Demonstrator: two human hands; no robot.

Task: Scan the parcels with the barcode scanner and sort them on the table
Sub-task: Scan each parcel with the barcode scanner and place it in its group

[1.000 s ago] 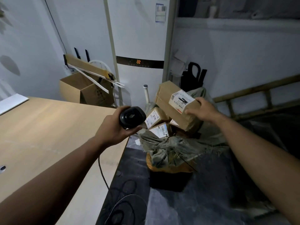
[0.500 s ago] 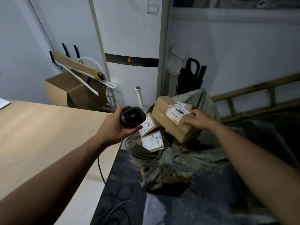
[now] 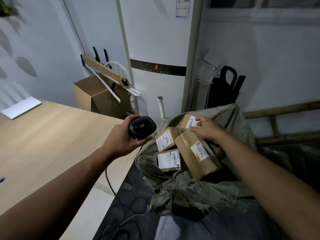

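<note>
My left hand [image 3: 121,138] grips a black barcode scanner [image 3: 142,126] over the right edge of the wooden table [image 3: 52,144], and its cable [image 3: 110,184] hangs down the table's side. Right of it, an open grey-green sack [image 3: 190,189] holds several brown parcels. A long parcel [image 3: 195,153] lies tilted across a labelled parcel [image 3: 166,139] and a smaller one [image 3: 168,161]. My right hand [image 3: 207,130] reaches over the long parcel's top end. Its loosely spread fingers touch the handwritten label of a far parcel [image 3: 188,121].
An open cardboard box [image 3: 97,99] with strips of board stands on the floor behind the table. A tall white appliance [image 3: 159,49] is behind the sack, with a black bag [image 3: 225,89] to its right and a wooden rail [image 3: 280,110] beyond. A white flat item [image 3: 20,108] lies on the table's far left.
The long parcel, held up by my right hand a second ago, now lies in the sack. My right hand has let it go and moved to the far parcel. The scanner hand stays put.
</note>
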